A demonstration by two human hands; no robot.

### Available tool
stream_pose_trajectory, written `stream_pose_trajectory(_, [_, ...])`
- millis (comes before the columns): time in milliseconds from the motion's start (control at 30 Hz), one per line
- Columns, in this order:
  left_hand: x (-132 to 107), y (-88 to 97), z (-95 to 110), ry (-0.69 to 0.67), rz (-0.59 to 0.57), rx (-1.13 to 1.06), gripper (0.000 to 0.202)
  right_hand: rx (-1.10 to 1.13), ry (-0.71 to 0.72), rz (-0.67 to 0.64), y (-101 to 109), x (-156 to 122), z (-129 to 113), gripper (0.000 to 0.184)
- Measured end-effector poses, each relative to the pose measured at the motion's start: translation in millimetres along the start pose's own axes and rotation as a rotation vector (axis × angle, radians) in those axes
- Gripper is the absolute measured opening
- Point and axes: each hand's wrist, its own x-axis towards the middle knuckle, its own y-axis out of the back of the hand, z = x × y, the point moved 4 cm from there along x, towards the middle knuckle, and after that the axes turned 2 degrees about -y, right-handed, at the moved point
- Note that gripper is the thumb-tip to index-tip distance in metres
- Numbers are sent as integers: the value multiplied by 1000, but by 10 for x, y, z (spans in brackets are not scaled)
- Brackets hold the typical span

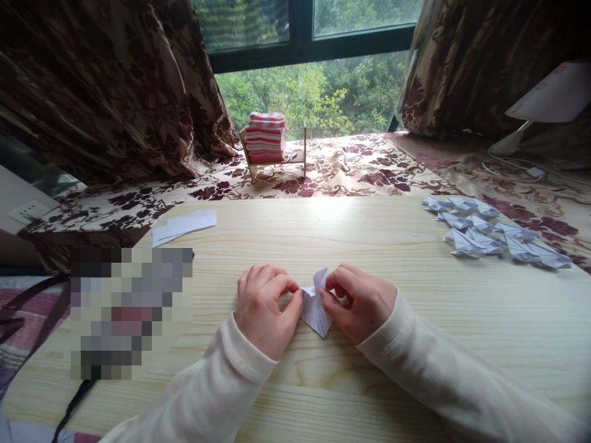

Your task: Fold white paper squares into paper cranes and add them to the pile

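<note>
Between my hands is a small folded sheet of paper, white with faint printed marks, its lower corner pointing toward me over the wooden table. My left hand pinches its left edge between thumb and index finger. On the other side, my right hand grips the right part with thumb and curled fingers, where a flap stands up and bends. Part of the paper is hidden behind the right fingers.
Several folded paper pieces lie at the far right of the table. Flat paper strips rest at the back left, with a pixelated object nearer me. Beyond the table are a stack of striped cloths and a lamp.
</note>
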Motion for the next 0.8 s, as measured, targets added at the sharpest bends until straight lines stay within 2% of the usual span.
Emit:
stream_pose_trajectory(133, [-14, -4, 26, -63, -7, 32, 4, -7, 25, -6, -11, -10, -5, 12])
stream_pose_trajectory(233, [-3, -16, 30, -82, -16, 53, 7, -8, 40, -12, -16, -16, -1, 13])
stream_pose_trajectory(467, [42, -52, 5, -13, -34, 134, 20, 47, 130, -29, -12, -29, -40, 11])
stream_pose_trajectory(667, [-47, 3, -2, 41, -51, -46, 15, -5, 139, -26, -22, -34, -61, 16])
stream_pose_trajectory(800, [-145, 81, -2, 24, -2, -35, 11, -8, 138, -16, -17, -37, -61, 16])
